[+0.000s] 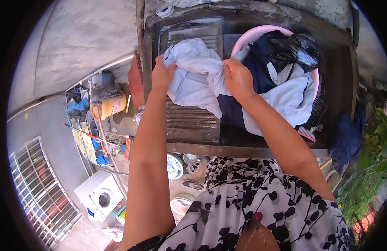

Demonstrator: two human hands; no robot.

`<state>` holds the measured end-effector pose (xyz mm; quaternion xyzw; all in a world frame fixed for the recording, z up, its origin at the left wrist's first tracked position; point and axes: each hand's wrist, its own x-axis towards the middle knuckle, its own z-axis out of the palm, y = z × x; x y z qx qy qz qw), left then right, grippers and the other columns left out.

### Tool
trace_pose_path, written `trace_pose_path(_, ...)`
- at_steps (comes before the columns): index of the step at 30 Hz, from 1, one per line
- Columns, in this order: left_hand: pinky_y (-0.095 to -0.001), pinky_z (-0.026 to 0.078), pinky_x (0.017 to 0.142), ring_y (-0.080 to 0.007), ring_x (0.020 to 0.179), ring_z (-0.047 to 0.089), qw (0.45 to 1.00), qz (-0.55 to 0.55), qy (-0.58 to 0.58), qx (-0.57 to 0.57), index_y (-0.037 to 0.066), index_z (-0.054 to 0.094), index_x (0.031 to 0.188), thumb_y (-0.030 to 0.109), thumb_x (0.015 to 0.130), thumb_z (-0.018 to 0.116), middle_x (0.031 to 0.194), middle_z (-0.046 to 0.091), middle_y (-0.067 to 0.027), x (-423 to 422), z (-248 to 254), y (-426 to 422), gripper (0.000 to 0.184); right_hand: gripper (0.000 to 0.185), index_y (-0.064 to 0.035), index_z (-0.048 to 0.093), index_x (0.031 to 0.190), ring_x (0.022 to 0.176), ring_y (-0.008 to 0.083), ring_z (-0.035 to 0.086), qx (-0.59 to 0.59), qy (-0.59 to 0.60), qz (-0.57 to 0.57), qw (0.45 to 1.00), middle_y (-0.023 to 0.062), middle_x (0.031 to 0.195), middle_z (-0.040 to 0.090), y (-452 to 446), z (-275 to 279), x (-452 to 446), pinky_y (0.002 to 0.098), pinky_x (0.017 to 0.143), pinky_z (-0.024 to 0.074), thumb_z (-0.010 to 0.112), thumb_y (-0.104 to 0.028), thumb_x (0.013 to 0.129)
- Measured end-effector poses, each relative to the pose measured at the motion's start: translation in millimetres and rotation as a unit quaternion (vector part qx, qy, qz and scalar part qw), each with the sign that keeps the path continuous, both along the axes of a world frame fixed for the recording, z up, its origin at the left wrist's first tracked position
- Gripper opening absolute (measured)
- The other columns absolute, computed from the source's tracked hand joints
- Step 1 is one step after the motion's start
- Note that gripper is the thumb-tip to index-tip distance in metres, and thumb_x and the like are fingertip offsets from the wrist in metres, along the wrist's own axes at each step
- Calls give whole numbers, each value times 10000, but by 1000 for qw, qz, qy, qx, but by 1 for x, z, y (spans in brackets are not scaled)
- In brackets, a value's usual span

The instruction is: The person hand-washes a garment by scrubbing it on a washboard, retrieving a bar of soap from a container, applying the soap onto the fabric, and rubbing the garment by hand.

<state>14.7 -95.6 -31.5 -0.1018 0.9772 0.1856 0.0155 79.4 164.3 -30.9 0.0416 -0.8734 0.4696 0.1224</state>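
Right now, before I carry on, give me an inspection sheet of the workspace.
Surface: ridged washboard in a dark sink; wetness unclear.
Job's things: light cloth bunched over the washboard; pink basin on its right, piled with clothes.
Clutter: brush beside the basin.
Hands: left hand and right hand both grip the light cloth.
Cables: nothing seen on the sink.
Surroundings: washing machine, barred window, plants.

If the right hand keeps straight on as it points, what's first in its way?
Probably the bunched pale cloth that the right hand grips; past that, the ribbed slab, though depth is unclear.
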Motion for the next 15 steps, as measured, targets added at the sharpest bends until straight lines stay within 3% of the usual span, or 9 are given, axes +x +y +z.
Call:
trace_pose_path(2, -467, 504, 825, -422, 908, 664, 998, -34, 9, 60, 44, 598, 1192, 366, 821, 710, 930, 684, -247, 15, 18, -12, 504, 139, -32, 652, 987, 885, 384, 641, 12, -19, -34, 999, 172, 937, 668, 0, -7, -2, 432, 770, 513, 577, -79, 881)
trace_pose_path(4, -397, 512, 760, -323, 830, 682, 994, 25, -13, 101, -4, 668, 1026, 337, 834, 708, 874, 696, -209, 35, 49, -31, 393, 123, -40, 645, 964, 837, 382, 645, 25, -12, -27, 999, 160, 928, 666, 0, -12, -3, 446, 736, 518, 572, -86, 876)
trace_pose_path(5, -315, 491, 688, -179, 752, 642, 964, 105, -27, 242, -26, 689, 933, 305, 859, 695, 816, 695, -117, 42, 48, -50, 340, 108, -48, 638, 940, 789, 380, 650, 38, -8, -21, 999, 148, 920, 665, 0, -13, -4, 460, 702, 523, 568, -92, 871)
trace_pose_path(7, -272, 465, 661, -96, 738, 584, 923, 178, -25, 340, -28, 694, 931, 285, 881, 678, 814, 675, -44, 50, 61, -61, 317, 114, -45, 639, 924, 814, 359, 655, 62, -47, -19, 997, 135, 910, 668, -4, -11, -7, 456, 726, 521, 573, -123, 874)
trace_pose_path(10, -273, 458, 656, -94, 716, 578, 930, 120, 25, 347, -4, 704, 916, 279, 887, 671, 806, 670, -18, 34, 56, -50, 287, 240, -22, 633, 1011, 930, 345, 645, 109, -58, 30, 992, 144, 999, 664, -17, 5, -3, 454, 809, 503, 588, -223, 888)
trace_pose_path(12, -311, 465, 668, -156, 701, 597, 969, 19, 92, 228, -11, 683, 877, 255, 858, 678, 733, 655, -75, 9, 42, -32, 267, 362, -3, 626, 1113, 1021, 351, 629, 136, -27, 76, 987, 166, 1098, 657, -28, 16, 11, 457, 869, 487, 598, -293, 900)
trace_pose_path(13, -347, 477, 709, -225, 813, 612, 965, -18, 106, 238, -3, 667, 986, 276, 850, 676, 922, 665, -147, -5, 30, -19, 311, 497, -3, 576, 1209, 1128, 364, 569, 166, -30, 98, 981, 185, 1205, 606, -34, 14, 23, 487, 935, 439, 594, -383, 890)
trace_pose_path(14, -395, 503, 778, -294, 966, 602, 991, 10, 92, 98, 28, 631, 1117, 346, 852, 678, 1136, 610, -171, -3, 59, 31, 417, 636, -3, 525, 1305, 1234, 377, 508, 196, -32, 119, 973, 204, 1312, 555, -38, 11, 34, 518, 1001, 391, 590, -473, 881)
trace_pose_path(15, -422, 508, 807, -319, 1016, 588, 990, -29, 135, -5, 45, 615, 1157, 380, 846, 681, 1174, 580, -172, -7, 27, 47, 461, 841, -20, 400, 1434, 1362, 415, 348, 232, -93, 168, 954, 218, 1472, 394, -39, 8, 41, 570, 1077, 285, 596, -579, 837)
